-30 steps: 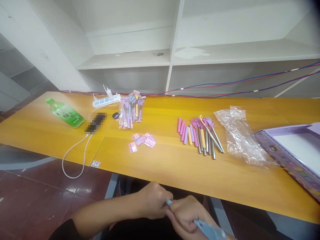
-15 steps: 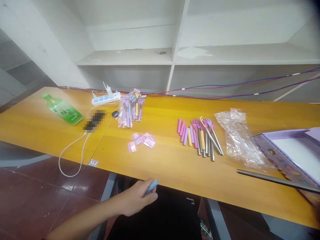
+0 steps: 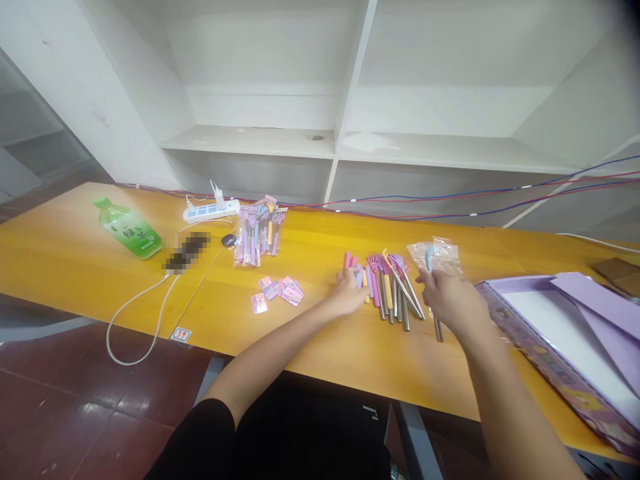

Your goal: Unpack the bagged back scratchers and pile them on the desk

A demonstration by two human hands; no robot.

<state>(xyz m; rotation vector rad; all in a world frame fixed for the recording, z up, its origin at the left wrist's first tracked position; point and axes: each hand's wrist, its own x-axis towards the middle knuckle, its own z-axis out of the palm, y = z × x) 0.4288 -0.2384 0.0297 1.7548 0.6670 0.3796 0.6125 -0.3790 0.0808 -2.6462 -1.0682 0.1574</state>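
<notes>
My left hand [image 3: 349, 293] reaches over a row of pink, purple and yellow handle sleeves [image 3: 370, 283]. Its fingers are closed around a light-blue handle sleeve [image 3: 359, 276]. To the right, my right hand [image 3: 453, 300] grips a back scratcher [image 3: 439, 330] by its metal rod, with a light-blue head above the fingers. Between the hands lie several back scratchers [image 3: 400, 297] with metal rods and pink, purple and yellow claw heads. One yellow sleeve lies among them.
Clear plastic bags [image 3: 443, 252] lie behind my right hand. An open purple box [image 3: 545, 353] stands at the right. Further left are pink cards [image 3: 290, 291], bagged back scratchers [image 3: 257, 233], a power strip [image 3: 213, 211], a green bottle [image 3: 129, 230] and a white cable [image 3: 159, 320].
My left hand has moved from the table's front edge forward and right to the sleeve row, with the blue sleeve. My right hand has come into view with a back scratcher.
</notes>
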